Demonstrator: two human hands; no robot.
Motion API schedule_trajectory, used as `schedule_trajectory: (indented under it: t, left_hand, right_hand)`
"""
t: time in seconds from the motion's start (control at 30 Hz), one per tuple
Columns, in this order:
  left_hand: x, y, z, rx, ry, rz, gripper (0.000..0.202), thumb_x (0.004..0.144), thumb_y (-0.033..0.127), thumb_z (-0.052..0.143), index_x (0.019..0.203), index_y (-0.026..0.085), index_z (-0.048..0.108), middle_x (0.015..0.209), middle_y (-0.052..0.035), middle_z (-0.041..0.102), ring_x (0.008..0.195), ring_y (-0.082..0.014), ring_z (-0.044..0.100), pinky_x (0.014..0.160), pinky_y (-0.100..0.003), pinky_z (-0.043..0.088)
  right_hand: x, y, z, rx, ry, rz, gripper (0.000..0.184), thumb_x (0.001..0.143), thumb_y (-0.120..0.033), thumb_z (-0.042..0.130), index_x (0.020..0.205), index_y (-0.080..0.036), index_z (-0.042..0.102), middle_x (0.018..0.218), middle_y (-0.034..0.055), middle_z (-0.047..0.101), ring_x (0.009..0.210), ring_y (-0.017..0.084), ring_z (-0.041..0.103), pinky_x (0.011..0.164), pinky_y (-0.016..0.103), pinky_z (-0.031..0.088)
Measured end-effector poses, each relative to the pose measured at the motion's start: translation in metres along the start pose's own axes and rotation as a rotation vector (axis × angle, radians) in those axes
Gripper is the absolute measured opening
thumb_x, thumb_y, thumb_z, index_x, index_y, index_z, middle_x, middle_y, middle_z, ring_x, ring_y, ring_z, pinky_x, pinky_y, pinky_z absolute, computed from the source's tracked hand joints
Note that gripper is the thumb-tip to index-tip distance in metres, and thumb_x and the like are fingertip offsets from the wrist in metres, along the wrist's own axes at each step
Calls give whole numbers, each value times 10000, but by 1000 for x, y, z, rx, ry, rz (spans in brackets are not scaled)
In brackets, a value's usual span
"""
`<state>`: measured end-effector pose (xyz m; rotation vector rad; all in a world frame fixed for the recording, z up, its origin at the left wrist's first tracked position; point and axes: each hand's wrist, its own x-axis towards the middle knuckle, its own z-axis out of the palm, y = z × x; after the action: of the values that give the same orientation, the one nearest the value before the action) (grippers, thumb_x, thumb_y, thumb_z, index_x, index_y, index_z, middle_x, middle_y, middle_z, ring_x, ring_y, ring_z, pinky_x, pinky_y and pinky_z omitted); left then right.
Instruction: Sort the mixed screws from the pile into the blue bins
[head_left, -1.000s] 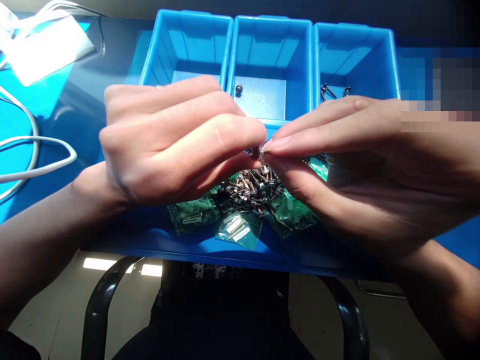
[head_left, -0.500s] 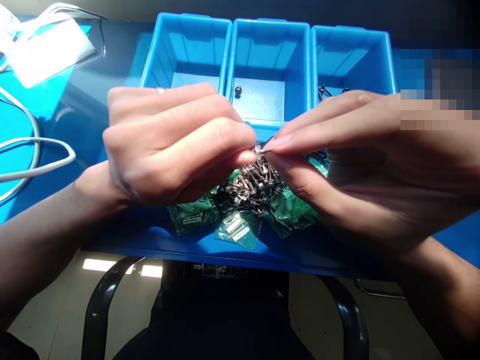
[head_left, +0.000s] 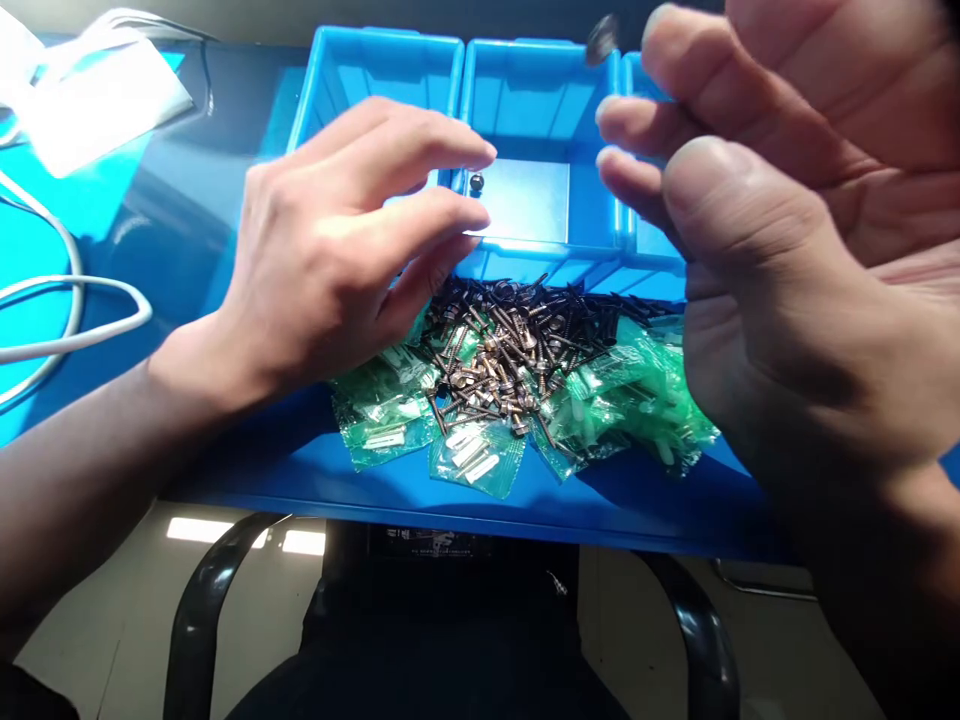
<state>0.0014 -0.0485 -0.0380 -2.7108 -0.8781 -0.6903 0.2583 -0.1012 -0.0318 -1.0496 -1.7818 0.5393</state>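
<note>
My left hand (head_left: 337, 260) hovers flat over the left side of a pile of dark and silvery screws (head_left: 517, 345), fingers stretched toward the bins and holding nothing I can see. My right hand (head_left: 772, 230) is raised close to the camera, fingers loosely apart. A small grey piece (head_left: 601, 38) is in the air just left of its fingertips, untouched, above the middle blue bin (head_left: 540, 80). That bin holds one small round-headed part (head_left: 476, 183). The left bin (head_left: 375, 70) stands beside it. The right bin (head_left: 631, 75) is mostly hidden by my right hand.
Small green plastic bags (head_left: 472, 455) of white parts lie under and around the screws on the blue table (head_left: 300, 470). White cables (head_left: 75, 300) and a white sheet (head_left: 90, 100) lie at the far left. Black chair arms (head_left: 199, 600) show below the table edge.
Both hands were pinching one small part together over the pile. They have come apart: the right hand rose toward the camera and opened, and the left hand opened and moved toward the bins.
</note>
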Motion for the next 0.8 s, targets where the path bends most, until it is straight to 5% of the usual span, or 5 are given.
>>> schedule_trajectory:
  t: [0.1,0.3,0.4,0.57,0.8]
  left_hand:
    - [-2,-3,2,-48,-21,27,216,1120,257,557,1266,190,702,1489,-67,717,1498,-247,642,1232,-452,632]
    - [-3,-6,-5,-115,1,70,242,1102,228,607,1318,183,704,1456,-101,743,1480,-257,665,1180,-481,667]
    - [-4,-5,-6,-145,23,80,224,1079,204,649,1289,169,717,1424,-113,759,1444,-225,691,1216,-434,650]
    - [-4,-4,-4,-82,30,106,241,1084,209,642,1315,175,700,1419,-106,759,1427,-246,703,1172,-440,664]
    - [-3,-6,-3,-39,43,156,246,1067,212,657,1302,149,687,1383,-112,766,1378,-282,733,1139,-433,679]
  right_hand:
    - [4,4,-8,-57,48,-110,389,1003,-255,703,1371,-374,740,1427,53,732,1365,315,687,1180,552,569]
    - [14,23,-28,-730,-128,-290,384,1000,-508,666,1216,-226,812,1281,162,765,1193,446,708,1004,655,578]
    - [13,28,-24,-711,-172,-302,302,1022,-483,633,1130,-262,808,1208,149,778,1056,386,741,813,541,583]
    - [10,27,-16,-633,-136,-611,348,986,-461,697,1221,-218,779,1103,146,781,989,375,711,746,526,549]
    - [9,24,-7,-516,-446,-635,113,991,-373,707,1045,-322,792,1068,19,807,781,177,712,545,294,576]
